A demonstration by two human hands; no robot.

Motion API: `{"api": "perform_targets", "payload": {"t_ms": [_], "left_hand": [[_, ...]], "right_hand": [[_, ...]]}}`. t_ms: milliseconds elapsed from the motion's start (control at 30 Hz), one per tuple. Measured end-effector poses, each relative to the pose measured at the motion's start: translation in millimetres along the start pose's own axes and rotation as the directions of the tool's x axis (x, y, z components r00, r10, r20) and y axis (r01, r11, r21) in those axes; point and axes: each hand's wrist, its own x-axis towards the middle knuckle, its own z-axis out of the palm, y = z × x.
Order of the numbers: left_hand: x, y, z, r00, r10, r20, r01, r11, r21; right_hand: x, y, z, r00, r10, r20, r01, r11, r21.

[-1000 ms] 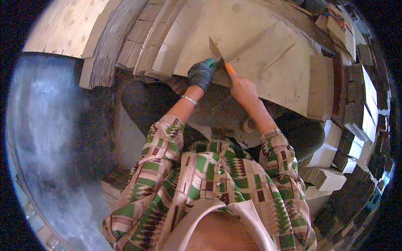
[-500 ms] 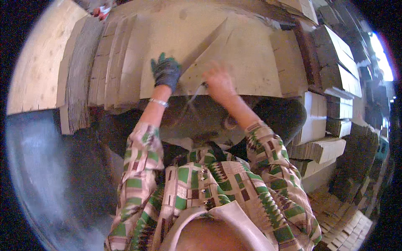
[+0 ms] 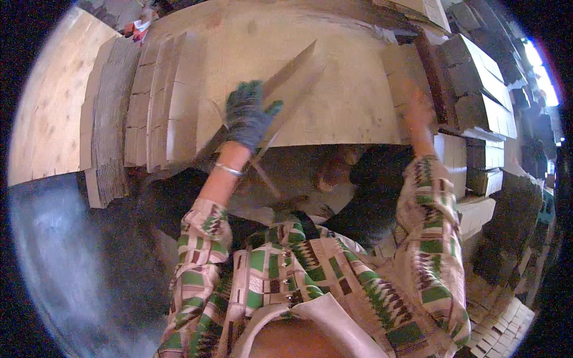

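My left hand (image 3: 246, 118), in a dark grey glove with green fingers, lies over the near left part of a wide tan board (image 3: 346, 101). Its thumb sticks out to the right and its fingers point away from me. Beneath it a narrow brown strip (image 3: 293, 67) runs slantwise, from the board's near left edge toward its far middle. Thin pale slivers show beside that hand, smeared by motion. My bare right hand (image 3: 416, 113) is over a stack of brown cardboard pieces (image 3: 397, 62) at the board's right end. Motion blur hides how its fingers are set.
Stacked cardboard sheets (image 3: 110, 101) stand left of the board, with a pale wooden panel (image 3: 51, 101) beyond them. More cardboard bundles (image 3: 477, 89) are piled at the right. A red and white item (image 3: 140, 27) lies at the far left. Small blocks (image 3: 504, 328) are at the lower right.
My right hand has swung right, from the board's middle to the stack at its end. My left hand has shifted slightly right and nearer me. The slanting strip now shows as a separate narrow piece.
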Motion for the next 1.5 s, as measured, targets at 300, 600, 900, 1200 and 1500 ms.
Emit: {"api": "perform_targets", "payload": {"t_ms": [300, 600, 900, 1200, 1500], "left_hand": [[15.2, 20.6, 55.5, 0.975, 0.067, 0.214, -0.087, 0.993, 0.084], [19.3, 19.6, 65.0, 0.955, 0.081, 0.285, -0.109, 0.991, 0.083], [16.5, 1.0, 79.4, 0.988, 0.152, 0.016, -0.151, 0.986, -0.074], [77.0, -32.9, 36.7, 0.955, -0.234, 0.184, 0.216, 0.970, 0.114], [70.5, -31.9, 42.1, 0.975, -0.206, 0.089, 0.194, 0.973, 0.125]], "right_hand": [[24.3, -0.3, -47.9, 0.994, 0.105, 0.003, -0.078, 0.710, 0.700], [-54.7, -173.7, -163.0, 0.930, -0.363, 0.054, 0.128, 0.457, 0.880], [-55.3, -200.9, -141.7, 0.874, -0.470, 0.123, 0.156, 0.511, 0.846], [-54.8, -199.5, -142.1, 0.863, -0.480, 0.161, 0.149, 0.545, 0.825], [-53.2, -202.0, -137.4, 0.841, -0.527, 0.121, 0.221, 0.539, 0.813]]}}
